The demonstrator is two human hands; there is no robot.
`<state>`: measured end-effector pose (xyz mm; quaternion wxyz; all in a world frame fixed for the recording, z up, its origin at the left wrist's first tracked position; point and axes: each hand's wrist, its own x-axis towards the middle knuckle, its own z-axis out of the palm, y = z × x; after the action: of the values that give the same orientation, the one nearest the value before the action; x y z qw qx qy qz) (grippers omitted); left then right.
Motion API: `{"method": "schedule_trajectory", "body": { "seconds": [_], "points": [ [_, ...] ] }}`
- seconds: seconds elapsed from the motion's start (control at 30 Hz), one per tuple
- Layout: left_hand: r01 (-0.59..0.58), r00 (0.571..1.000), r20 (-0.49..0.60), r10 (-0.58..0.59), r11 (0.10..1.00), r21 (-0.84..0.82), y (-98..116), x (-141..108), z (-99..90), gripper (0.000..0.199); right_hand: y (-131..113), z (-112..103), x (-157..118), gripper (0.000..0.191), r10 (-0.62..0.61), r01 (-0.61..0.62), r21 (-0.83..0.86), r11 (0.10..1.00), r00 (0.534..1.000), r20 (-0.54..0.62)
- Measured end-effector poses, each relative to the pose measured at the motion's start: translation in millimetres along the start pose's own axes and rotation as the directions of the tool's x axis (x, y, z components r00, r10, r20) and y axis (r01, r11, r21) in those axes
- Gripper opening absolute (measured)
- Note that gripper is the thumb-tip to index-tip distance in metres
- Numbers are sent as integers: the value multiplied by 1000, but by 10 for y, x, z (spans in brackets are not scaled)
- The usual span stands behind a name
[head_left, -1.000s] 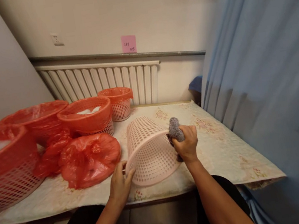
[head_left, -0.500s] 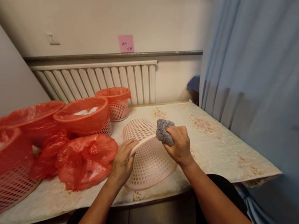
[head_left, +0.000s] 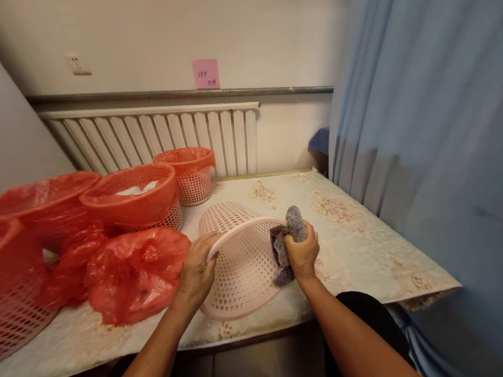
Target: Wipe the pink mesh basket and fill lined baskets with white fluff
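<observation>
A pale pink perforated basket (head_left: 241, 278) lies on its side on the flowered tablecloth, its open mouth tilted toward me. My left hand (head_left: 197, 271) grips the left part of its rim, thumb on the inner side. On the right, my right hand (head_left: 303, 250) is closed on a grey fuzzy cloth (head_left: 295, 223), which is folded over the right part of the rim and hangs down against the basket. Part of the cloth is hidden inside my fingers.
Baskets lined with red plastic bags, such as one at the back (head_left: 195, 187), stand on the left. A crumpled red bag (head_left: 139, 274) lies beside my left hand. Blue curtain (head_left: 417, 157) hangs at the right; a radiator (head_left: 158, 130) is behind.
The basket's mouth has turned up more toward me. My right hand has lowered slightly, and the cloth, bunched on the rim before, now spreads over and below it.
</observation>
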<state>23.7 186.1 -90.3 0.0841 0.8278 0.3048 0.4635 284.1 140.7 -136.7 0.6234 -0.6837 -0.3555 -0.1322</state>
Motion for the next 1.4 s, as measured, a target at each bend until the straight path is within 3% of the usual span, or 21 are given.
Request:
{"method": "schedule_trajectory", "body": {
  "seconds": [0.13,0.33,0.5,0.73,0.8,0.9,1.0,1.1,1.2,1.3,1.4],
  "points": [
    [33,998,-43,-34,999,-26,-2,-36,1,29,56,77,-63,46,117,-116,23,993,992,-37],
    [122,981,-141,-130,991,-64,18,-146,72,30,75,68,71,46,215,-218,58,974,975,50],
    [204,947,-228,-225,973,-110,58,-190,192,32,199,80,191,44,345,-355,88,931,932,114],
    [265,921,-265,-284,958,-108,164,-602,478,35,288,102,288,40,330,-341,80,937,935,129],
    [299,913,-254,-320,947,-120,145,-746,503,37,237,79,299,41,261,-272,88,958,958,118],
    [348,906,-209,-368,929,-127,65,-880,473,39,125,12,288,41,52,-57,75,996,997,61],
    [405,895,-156,-419,907,-112,-17,-882,401,38,0,-87,265,35,-199,198,47,979,980,18],
    [394,904,-159,-397,918,-51,-35,-745,294,39,-141,-199,257,28,-425,425,47,904,905,-2],
    [286,943,-187,-276,958,25,45,-511,147,41,-312,-301,260,29,-592,591,69,804,806,-5],
    [103,991,-90,-96,991,80,221,-279,12,40,-495,-382,243,29,-700,694,113,711,714,15],
    [-14,1000,15,13,998,64,416,-152,-29,42,-634,-434,191,28,-761,747,147,648,644,84]
  ]
}}
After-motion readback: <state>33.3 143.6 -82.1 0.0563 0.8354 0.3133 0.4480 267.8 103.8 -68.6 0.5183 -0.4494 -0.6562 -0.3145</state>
